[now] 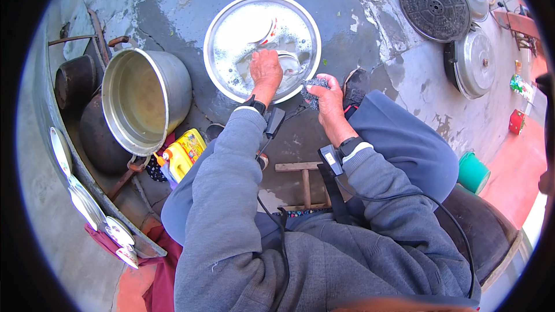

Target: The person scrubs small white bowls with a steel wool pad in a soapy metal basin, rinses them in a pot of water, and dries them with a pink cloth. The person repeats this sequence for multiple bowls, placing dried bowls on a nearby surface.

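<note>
A round metal basin point(208, 50) of foamy water stands on the ground in front of me. My left hand point(265, 69) reaches down into it, knuckles up and fingers curled; whether they grip anything under them is hidden. Just right of that hand, a dish point(288, 58) lies partly under the water. White dishware with a red pattern point(268, 32) shows farther back among bright suds. At the basin's near right rim, my right hand point(329, 102) pinches a grey scouring pad point(314, 91) between thumb and fingers.
A large aluminium pot point(180, 82) is tilted at left, beside a yellow jug point(186, 151). White dishes point(82, 201) line a ledge at far left. Pot lids point(477, 63) and a perforated steamer plate point(435, 5) lie at upper right. A green bucket point(472, 173) stands right of my knee.
</note>
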